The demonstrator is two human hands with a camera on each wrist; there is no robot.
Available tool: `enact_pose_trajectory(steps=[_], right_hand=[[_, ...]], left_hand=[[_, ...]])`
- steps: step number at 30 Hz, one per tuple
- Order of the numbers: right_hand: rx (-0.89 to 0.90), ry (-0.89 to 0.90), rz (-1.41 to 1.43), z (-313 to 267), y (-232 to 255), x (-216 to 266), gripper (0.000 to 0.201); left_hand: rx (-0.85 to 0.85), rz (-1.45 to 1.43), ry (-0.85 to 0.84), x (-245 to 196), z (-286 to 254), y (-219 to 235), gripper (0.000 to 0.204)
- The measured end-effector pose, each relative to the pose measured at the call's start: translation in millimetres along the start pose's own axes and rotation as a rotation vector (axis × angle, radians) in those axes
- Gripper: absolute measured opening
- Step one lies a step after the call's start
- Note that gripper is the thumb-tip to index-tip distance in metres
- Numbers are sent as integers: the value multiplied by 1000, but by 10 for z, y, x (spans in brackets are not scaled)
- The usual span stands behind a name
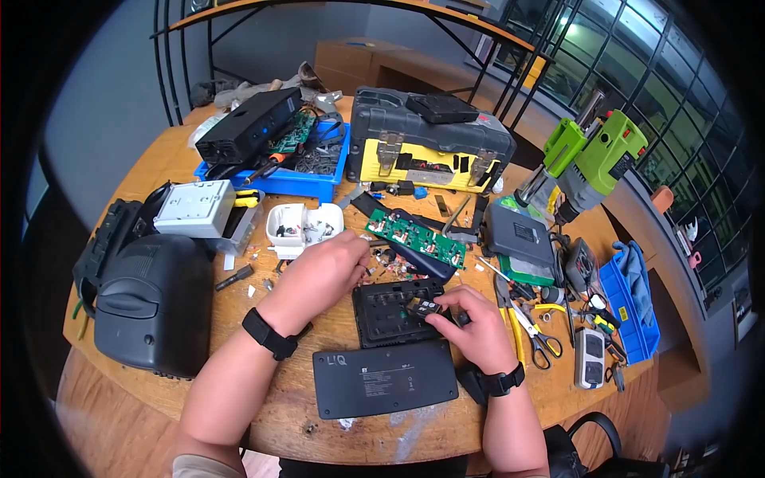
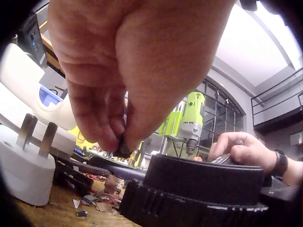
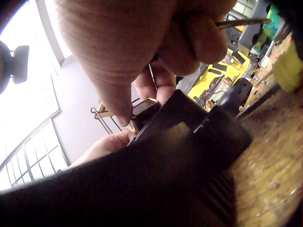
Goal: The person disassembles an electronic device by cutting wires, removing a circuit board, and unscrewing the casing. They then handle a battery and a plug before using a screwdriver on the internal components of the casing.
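My left hand (image 1: pixel 325 271) is over the scrap pile left of the opened black housing (image 1: pixel 368 323), its thumb and fingers pinching a small dark piece (image 2: pixel 124 147). Over the housing's right side, my right hand (image 1: pixel 472 320) pinches a small black block with pale print (image 1: pixel 424 307) between thumb and fingers. A thin metal rod (image 3: pixel 244 22) also sticks out from between the right hand's curled fingers in the right wrist view; its other end is hidden. In front of the housing lies a flat black cover (image 1: pixel 386 381) with a printed label and handwritten letters.
Behind the housing lies a green circuit board (image 1: pixel 416 239) near small scraps. A white container (image 1: pixel 304 227) stands left of it. Pliers (image 1: pixel 511 323) and scissors (image 1: pixel 544 344) lie at right, below a green drill on a stand (image 1: pixel 598 163). A yellow-grey toolbox (image 1: pixel 430 143) stands behind.
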State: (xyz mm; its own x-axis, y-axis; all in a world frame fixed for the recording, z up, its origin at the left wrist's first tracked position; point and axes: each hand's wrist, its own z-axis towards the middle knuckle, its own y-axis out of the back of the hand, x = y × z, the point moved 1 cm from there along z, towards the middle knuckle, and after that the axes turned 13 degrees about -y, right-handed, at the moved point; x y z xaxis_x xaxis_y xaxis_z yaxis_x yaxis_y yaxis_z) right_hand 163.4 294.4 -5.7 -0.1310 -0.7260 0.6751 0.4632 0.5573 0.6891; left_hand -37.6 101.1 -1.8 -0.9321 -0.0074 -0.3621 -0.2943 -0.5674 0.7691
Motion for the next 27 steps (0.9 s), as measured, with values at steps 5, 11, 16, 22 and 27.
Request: enact_pose_trajectory(steps=[5,11,16,22,27], right_hand=[[1,-17,-3,4,-9,-4,28],[8,-21,3,11,-10,-7,28],[4,-12,0,10,-7,-13,28],[0,-6,10,9,-15,-21,28],[2,9,6,12,-13,-29,29]], left_hand=[[19,-10,30,27,-21,-15,6],[88,-15,58,77,-54,-27,9],[144,-13,61,107,-75,-34,8],[163,2,33,142,-102,-85,8],[189,31,51,139,-111,-95,8]])
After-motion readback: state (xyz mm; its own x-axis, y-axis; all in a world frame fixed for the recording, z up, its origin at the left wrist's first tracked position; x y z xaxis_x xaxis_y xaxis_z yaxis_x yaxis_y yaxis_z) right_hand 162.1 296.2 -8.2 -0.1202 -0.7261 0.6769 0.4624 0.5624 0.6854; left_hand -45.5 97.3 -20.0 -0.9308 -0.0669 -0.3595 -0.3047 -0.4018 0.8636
